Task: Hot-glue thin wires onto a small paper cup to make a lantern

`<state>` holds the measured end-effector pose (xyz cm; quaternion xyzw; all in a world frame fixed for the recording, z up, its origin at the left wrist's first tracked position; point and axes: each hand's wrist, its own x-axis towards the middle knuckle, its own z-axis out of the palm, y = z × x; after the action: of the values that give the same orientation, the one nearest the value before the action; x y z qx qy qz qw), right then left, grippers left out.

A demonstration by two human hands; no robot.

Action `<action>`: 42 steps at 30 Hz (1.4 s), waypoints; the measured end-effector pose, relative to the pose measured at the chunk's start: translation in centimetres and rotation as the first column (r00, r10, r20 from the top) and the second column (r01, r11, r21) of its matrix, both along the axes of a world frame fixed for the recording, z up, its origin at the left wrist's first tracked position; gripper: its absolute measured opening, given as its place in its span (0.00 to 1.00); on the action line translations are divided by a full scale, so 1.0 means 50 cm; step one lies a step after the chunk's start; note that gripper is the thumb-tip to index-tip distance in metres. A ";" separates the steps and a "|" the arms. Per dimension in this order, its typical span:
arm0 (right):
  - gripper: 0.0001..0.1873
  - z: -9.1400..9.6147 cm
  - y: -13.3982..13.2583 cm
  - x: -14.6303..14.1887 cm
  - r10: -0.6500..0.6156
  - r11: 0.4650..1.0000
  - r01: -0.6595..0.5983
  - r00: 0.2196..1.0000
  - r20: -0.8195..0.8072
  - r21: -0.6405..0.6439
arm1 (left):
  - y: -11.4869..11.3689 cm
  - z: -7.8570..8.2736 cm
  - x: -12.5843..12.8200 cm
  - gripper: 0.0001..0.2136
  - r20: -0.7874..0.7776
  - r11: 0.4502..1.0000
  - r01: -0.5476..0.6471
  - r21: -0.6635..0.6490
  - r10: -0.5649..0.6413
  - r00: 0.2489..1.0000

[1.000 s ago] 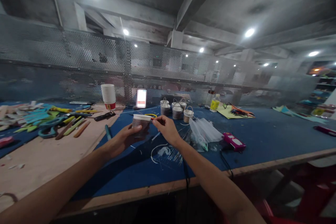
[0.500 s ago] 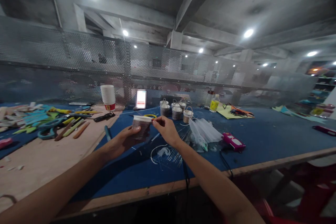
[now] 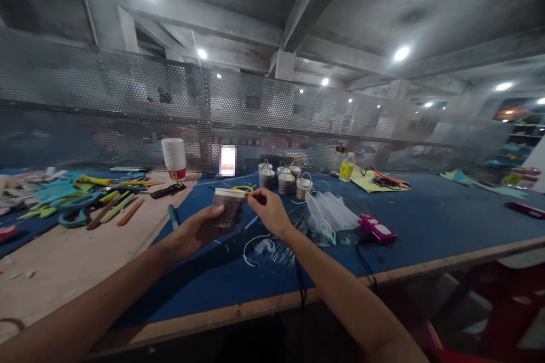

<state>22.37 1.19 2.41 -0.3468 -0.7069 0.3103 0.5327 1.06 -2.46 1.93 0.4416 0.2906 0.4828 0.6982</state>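
A small cup (image 3: pixel 229 206) with a brown side and a white rim is in my left hand (image 3: pixel 204 226), whose thumb presses on its near side. At the right end of the rim, the fingertips of my right hand (image 3: pixel 269 210) are pinched together. Something tiny and red shows at those fingertips, too small to name. Just behind the cup, a yellow loop like a tool handle (image 3: pixel 243 188) shows, partly hidden. Beyond my right hand stand several small cups with handles, among them a brown one (image 3: pixel 304 188).
On the left are a stack of white paper cups (image 3: pixel 173 154), scissors (image 3: pixel 74 212) and several tools. Thin clear strips (image 3: pixel 284 249) lie below my right hand. To the right are a white plastic bag (image 3: pixel 330 212), a magenta device (image 3: pixel 378 229) and a yellow-labelled bottle (image 3: pixel 347 167).
The cup in my left hand has tilted slightly and its rim sits a touch lower. My right hand stays at the rim; the whole view has shifted a little.
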 end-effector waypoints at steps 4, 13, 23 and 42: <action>0.15 -0.001 0.001 0.000 -0.003 1.000 0.003 1.000 -0.006 -0.006 | 0.003 -0.006 -0.006 0.16 0.015 1.000 -0.008 -0.019 0.008 1.000; 0.18 0.000 0.002 0.000 0.002 1.000 -0.003 1.000 -0.017 -0.031 | -0.008 0.005 0.000 0.16 0.075 0.997 0.010 -0.079 -0.004 0.997; 0.15 -0.010 0.010 -0.012 0.011 0.995 -0.019 0.997 -0.075 -0.099 | -0.004 -0.002 0.000 0.18 -0.025 0.999 0.018 0.035 -0.017 1.000; 0.12 -0.013 -0.003 -0.019 -0.073 0.995 0.075 0.997 0.038 -0.060 | 0.002 -0.005 0.039 0.17 -0.168 0.984 -0.152 0.093 0.166 0.972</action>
<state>21.44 1.04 1.74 -0.3946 -0.6931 0.3055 0.5202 3.00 -2.34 1.66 0.4850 0.3657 0.5076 0.6110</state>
